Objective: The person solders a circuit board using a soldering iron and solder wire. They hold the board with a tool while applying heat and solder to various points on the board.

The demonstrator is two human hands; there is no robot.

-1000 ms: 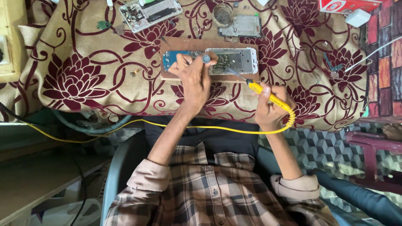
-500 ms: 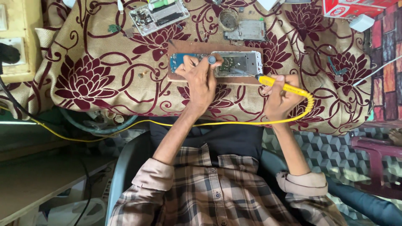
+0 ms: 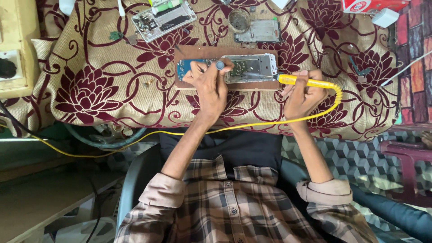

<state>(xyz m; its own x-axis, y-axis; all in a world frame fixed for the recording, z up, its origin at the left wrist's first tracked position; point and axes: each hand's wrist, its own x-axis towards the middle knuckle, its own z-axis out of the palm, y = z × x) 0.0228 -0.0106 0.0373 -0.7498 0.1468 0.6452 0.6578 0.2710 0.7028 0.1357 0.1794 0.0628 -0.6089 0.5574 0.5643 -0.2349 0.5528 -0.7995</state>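
An opened phone with a metal frame and a blue circuit board lies on a small wooden board on the flowered cloth. My left hand rests on the phone's left part and pinches a small tool with a round grey-blue end. My right hand grips a yellow soldering iron. Its metal tip points left and touches the phone's frame near the lower edge.
The iron's yellow cable loops down across the cloth's edge to the left. Farther back lie another opened phone, a round tin and a bare metal frame. A red box and a white adapter sit at the back right, a socket box at the left.
My right hand has carried the soldering iron to the left, so its tip now lies on the phone. My left hand stays on the phone's left part.
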